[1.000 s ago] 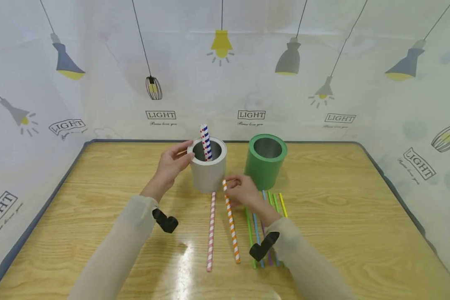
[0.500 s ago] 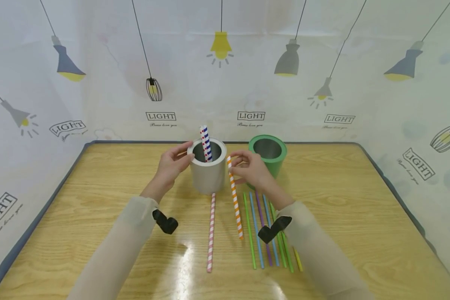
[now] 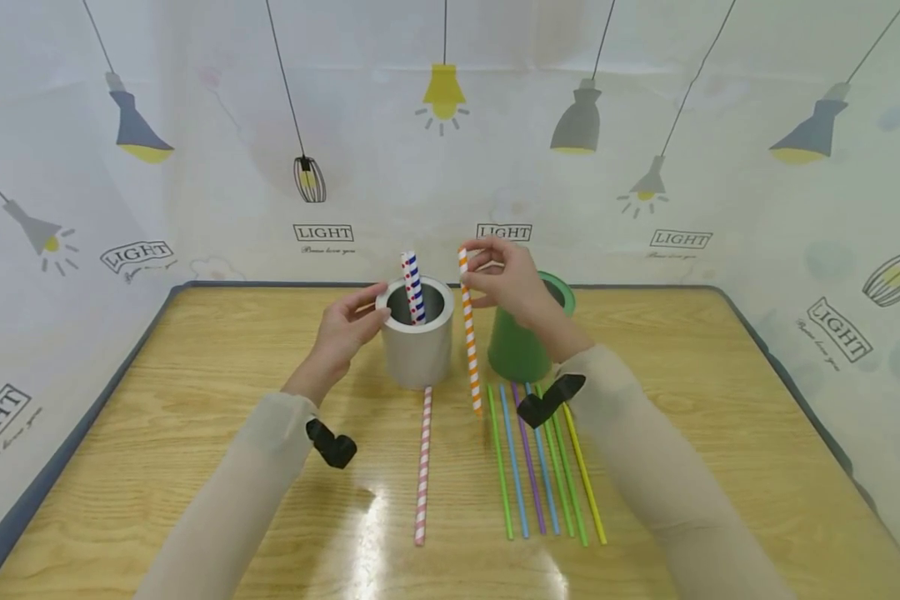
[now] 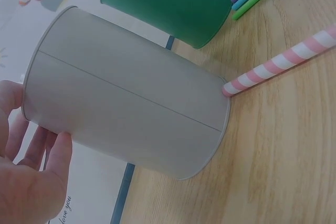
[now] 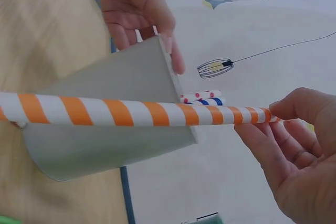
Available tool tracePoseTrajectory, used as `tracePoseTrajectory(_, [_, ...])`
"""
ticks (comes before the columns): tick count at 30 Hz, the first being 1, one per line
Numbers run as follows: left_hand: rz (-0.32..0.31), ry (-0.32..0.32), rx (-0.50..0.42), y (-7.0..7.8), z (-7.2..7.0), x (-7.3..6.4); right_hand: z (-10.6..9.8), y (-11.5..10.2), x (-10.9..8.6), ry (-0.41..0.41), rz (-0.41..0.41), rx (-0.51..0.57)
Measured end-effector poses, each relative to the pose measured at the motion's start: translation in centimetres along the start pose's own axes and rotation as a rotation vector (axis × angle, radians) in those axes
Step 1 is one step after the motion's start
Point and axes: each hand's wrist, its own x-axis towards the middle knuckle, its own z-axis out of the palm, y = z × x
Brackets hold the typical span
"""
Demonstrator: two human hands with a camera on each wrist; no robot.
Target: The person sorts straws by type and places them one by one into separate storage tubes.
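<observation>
In the head view my left hand [image 3: 341, 329] holds the rim of a grey-white can [image 3: 417, 357] from its left side, with thumb and fingers spread round the edge. Two paper straws, one red-dotted and one blue-striped [image 3: 416, 287], stand in that can. My right hand [image 3: 510, 275] pinches an orange-and-white striped paper straw [image 3: 470, 342] near its top end. That straw hangs nearly upright just right of the grey-white can, its lower end above the table. Behind the right hand stands a green can [image 3: 521, 346], its opening partly hidden.
A pink-and-white striped paper straw [image 3: 423, 467] lies in front of the grey-white can. Several thin plastic straws in green, blue, purple and yellow [image 3: 585, 475] lie in a row before the green can. A lamp-printed backdrop [image 3: 450, 183] borders the wooden table [image 3: 217, 367].
My right hand has raised the orange-and-white paper straw from the tabletop, bringing it up beside the grey-white can's rim. The left hand has stayed at that can.
</observation>
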Motion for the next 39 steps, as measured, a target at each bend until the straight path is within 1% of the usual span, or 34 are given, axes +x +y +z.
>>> tracePoseTrajectory(5, [0.004, 0.007, -0.003, 0.0, 0.0, 0.1, 0.2, -1.5, 1.4, 0.005, -0.021, -0.041])
tracePoseTrajectory(9, [-0.004, 0.010, -0.006, 0.2, 0.0, 0.0, 0.4, -2.7, 2.4, -0.005, -0.056, -0.092])
tracePoseTrajectory(14, [-0.015, 0.019, -0.008, 0.3, 0.1, 0.0, 0.7, -4.1, 3.5, 0.007, -0.112, -0.116])
tracePoseTrajectory(20, [-0.012, 0.019, -0.013, -0.2, -0.1, 0.1, 1.1, -5.4, 4.7, 0.031, -0.150, -0.162])
tracePoseTrajectory(25, [-0.008, 0.025, -0.011, -0.4, -0.2, 0.0, 1.3, -6.8, 5.3, 0.071, -0.175, -0.132])
tracePoseTrajectory(29, [-0.006, 0.026, -0.013, -0.4, -0.2, 0.1, 1.5, -7.8, 5.7, 0.109, -0.218, -0.122])
tracePoseTrajectory(32, [-0.007, 0.030, -0.015, -0.3, -0.2, 0.1, 1.7, -8.2, 6.1, 0.130, -0.238, -0.126])
tracePoseTrajectory(34, [-0.005, 0.027, -0.016, -0.3, -0.2, 0.2, 1.9, -8.2, 6.3, 0.143, -0.232, -0.127])
tracePoseTrajectory(39, [-0.001, 0.024, -0.015, -0.4, -0.1, 0.3, 2.2, -7.4, 6.7, 0.158, -0.213, -0.136])
